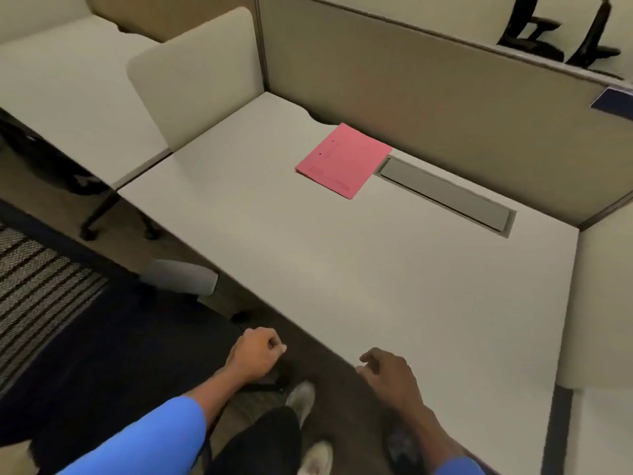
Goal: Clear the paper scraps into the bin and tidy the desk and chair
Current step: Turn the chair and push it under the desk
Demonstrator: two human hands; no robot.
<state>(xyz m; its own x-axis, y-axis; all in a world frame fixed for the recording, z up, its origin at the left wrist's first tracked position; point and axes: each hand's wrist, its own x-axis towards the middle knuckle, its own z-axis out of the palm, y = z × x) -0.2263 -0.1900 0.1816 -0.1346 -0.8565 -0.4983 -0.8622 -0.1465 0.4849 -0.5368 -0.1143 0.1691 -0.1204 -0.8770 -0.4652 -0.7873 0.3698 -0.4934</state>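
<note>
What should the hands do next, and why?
Probably turn to the chair at the left and push it in. The desk shows no scraps, only a pink folder lying near the partition, and neither the left hand nor right hand visibly holds anything.

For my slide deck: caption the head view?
Both hands empty near the desk edge; pink folder lies on it.

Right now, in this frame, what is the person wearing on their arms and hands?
Both arms wear bright blue sleeves. The left sleeve ends short of the wrist, leaving the forearm bare; only a small patch of the right sleeve shows at the bottom edge. The left hand and right hand are bare: no gloves, rings or watch visible.
</note>
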